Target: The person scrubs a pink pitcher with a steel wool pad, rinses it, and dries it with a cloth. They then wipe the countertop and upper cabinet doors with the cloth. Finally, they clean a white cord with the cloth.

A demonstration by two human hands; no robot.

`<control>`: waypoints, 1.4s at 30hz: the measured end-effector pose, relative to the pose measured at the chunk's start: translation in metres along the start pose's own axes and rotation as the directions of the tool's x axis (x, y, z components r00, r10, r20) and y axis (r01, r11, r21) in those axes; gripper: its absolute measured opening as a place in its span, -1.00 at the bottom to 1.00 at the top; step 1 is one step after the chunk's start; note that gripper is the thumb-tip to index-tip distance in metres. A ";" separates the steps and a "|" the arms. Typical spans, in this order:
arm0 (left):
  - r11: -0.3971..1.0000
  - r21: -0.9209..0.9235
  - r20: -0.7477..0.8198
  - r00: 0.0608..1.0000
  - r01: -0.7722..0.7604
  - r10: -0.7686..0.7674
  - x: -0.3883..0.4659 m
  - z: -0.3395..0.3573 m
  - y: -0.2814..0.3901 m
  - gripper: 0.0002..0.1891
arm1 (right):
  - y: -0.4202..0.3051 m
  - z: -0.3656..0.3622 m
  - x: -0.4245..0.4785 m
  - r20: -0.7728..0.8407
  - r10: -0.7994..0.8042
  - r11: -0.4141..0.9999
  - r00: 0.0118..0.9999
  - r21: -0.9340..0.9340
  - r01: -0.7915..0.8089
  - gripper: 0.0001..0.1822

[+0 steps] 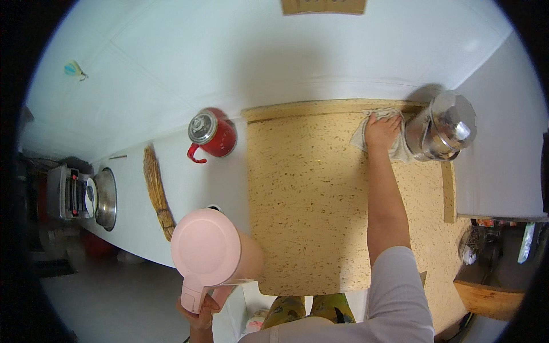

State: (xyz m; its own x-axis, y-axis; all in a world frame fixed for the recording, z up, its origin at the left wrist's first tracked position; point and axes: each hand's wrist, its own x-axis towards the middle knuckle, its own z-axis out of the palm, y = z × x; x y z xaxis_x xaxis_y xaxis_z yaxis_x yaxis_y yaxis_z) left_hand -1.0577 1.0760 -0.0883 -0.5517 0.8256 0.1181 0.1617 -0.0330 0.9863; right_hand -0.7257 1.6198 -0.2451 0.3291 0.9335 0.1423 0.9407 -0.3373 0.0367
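My left hand (200,312) grips the handle of a pink lidded kettle (206,245), held up at the near left edge of the speckled yellow countertop (309,193). Far out to the right, my right hand (383,131) lies flat on a whitish cloth (401,143), pressing it to the countertop near the wall. Just right of the cloth, against it or very close, is a shiny metal lidded pail (441,126) with a bail handle. The underside of the kettle is hidden from view.
A red lidded mug (218,135) stands on the white counter (184,180) at left. Beyond it lie a straw whisk broom (158,193) and a metal bowl (107,199), near a toaster (66,193). A wall runs along the back. At lower right is a wooden-edged container (489,298).
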 end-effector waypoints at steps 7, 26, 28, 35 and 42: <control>0.998 -0.053 -0.146 0.989 -0.027 0.018 0.008 0.012 0.013 -0.36 | -0.047 -0.007 -0.069 0.011 -0.379 0.912 0.926 0.173 0.371 -0.26; 0.994 -0.039 -0.087 0.991 -0.104 0.100 0.032 0.024 0.054 -0.63 | -0.161 -0.047 -0.190 -0.263 -0.922 0.184 0.285 0.351 0.918 -0.43; 0.995 -0.058 -0.174 0.982 -0.085 0.073 0.031 0.031 0.061 -0.66 | -0.128 -0.053 -0.228 -0.228 -0.952 0.092 0.204 0.422 0.902 -0.41; 0.992 -0.096 -0.182 0.981 -0.081 0.063 0.036 0.043 0.065 -0.66 | 0.038 -0.092 -0.360 -0.080 -0.992 0.040 0.101 0.558 0.829 -0.41; 0.983 -0.080 -0.147 0.977 -0.167 0.154 0.042 0.043 0.053 -0.70 | 0.129 -0.049 -0.221 0.113 -0.596 0.796 0.795 0.218 0.565 -0.36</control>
State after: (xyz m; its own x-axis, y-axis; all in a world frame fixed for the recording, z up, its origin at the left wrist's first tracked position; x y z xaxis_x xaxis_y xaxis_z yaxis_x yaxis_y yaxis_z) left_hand -1.0371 1.1331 -0.0357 -0.6340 0.7191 0.2846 0.1858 -0.2155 0.9586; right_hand -0.6814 1.3640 -0.2238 -0.2893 0.9570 -0.0208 0.9525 0.2856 -0.1058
